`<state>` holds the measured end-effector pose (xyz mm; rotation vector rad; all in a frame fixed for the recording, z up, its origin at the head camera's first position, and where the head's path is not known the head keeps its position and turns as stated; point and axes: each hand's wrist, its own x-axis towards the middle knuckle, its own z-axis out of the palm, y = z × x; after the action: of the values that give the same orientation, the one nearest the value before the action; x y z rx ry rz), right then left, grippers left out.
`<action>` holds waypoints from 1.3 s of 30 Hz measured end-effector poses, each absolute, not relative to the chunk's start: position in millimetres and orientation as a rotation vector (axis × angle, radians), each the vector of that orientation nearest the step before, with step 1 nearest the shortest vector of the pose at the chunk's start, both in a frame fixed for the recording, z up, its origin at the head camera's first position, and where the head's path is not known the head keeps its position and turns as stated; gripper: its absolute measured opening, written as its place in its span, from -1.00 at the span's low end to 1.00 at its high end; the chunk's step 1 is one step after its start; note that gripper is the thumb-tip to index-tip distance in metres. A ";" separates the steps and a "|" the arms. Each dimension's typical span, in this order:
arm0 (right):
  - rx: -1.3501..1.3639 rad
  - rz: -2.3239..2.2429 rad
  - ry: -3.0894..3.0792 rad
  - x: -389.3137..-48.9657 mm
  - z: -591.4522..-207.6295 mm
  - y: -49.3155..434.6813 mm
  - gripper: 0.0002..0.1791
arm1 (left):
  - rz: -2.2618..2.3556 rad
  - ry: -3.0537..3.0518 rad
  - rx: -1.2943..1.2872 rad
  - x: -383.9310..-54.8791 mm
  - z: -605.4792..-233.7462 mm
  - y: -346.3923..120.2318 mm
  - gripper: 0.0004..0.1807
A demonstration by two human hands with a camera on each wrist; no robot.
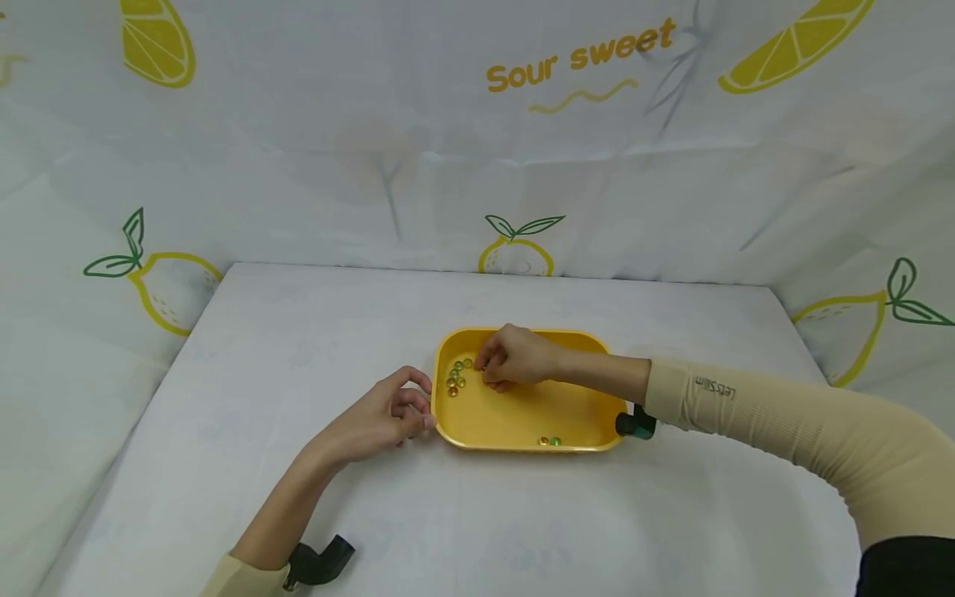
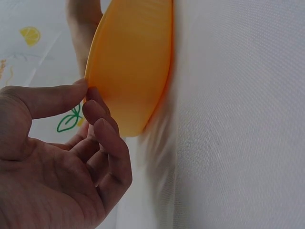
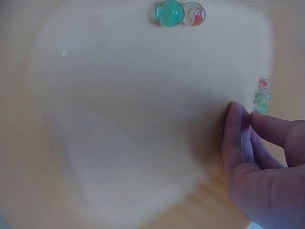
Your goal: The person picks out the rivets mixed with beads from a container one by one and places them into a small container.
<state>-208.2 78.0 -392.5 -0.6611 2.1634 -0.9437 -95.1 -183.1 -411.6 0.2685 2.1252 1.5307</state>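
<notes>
A yellow tray point(image 1: 507, 423) lies on the white table, with glass marbles point(image 1: 455, 377) clustered along its left end. Two more marbles point(image 1: 550, 441) sit together by its near wall; in the right wrist view one marble point(image 3: 171, 13) is green. My right hand point(image 1: 518, 356) reaches inside the tray beside the left cluster. Its thumb and fingertips pinch together over a marble, largely hidden between them. Outside the tray's left end is my left hand point(image 1: 391, 414), fingers loosely bent. In the left wrist view its thumb and fingertips touch the tray's rim point(image 2: 90, 62).
White cloth with lemon prints point(image 1: 515, 253) hangs behind the table point(image 1: 336, 307). Black wrist cameras point(image 1: 321, 564) are worn at both wrists, the right one close to the tray's right end. Beige sleeves point(image 1: 761, 406) cover the forearms.
</notes>
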 end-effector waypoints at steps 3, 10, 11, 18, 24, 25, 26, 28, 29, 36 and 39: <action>-0.654 -0.935 2.163 -208.0 -392.6 79.2 -0.81 | 1.529 2.125 0.269 -95.2 -411.6 -182.7 -0.56; -0.625 -0.927 2.140 -210.4 -392.6 83.7 -0.83 | 1.523 2.132 0.267 -95.0 -411.3 -182.2 -0.56; -0.618 -0.929 2.132 -210.5 -391.5 84.2 -0.83 | 1.522 2.133 0.268 -95.0 -411.2 -182.2 -0.56; -0.631 -0.946 2.123 -214.1 -383.6 87.8 -0.84 | 1.524 2.130 0.281 -94.8 -411.1 -182.7 -0.58; -0.605 -0.981 2.128 -216.5 -377.8 91.8 -0.82 | 1.525 2.126 0.280 -94.9 -411.9 -182.7 -0.58; -0.601 -0.993 2.124 -216.7 -376.8 92.9 -0.82 | 1.525 2.125 0.279 -94.9 -412.0 -182.7 -0.57; -0.597 -1.004 2.120 -216.9 -375.7 94.1 -0.82 | 1.525 2.126 0.279 -95.1 -412.3 -182.6 -0.57; -0.591 -1.025 2.120 -217.0 -373.3 97.4 -0.83 | 1.524 2.127 0.279 -95.3 -412.5 -182.4 -0.57; -0.583 -1.036 2.118 -216.9 -371.5 99.1 -0.84 | 1.524 2.128 0.278 -95.4 -412.5 -182.4 -0.56; -0.544 -1.094 2.125 -212.9 -356.4 109.6 -0.84 | 1.523 2.137 0.275 -95.0 -411.6 -182.4 -0.55; -0.545 -1.115 2.121 -211.7 -351.9 113.1 -0.85 | 1.525 2.138 0.270 -94.6 -411.5 -182.3 -0.56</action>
<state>-211.7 113.1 -351.9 -0.5451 2.1211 -1.1151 -94.6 -182.3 -411.5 0.2703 2.1377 1.5248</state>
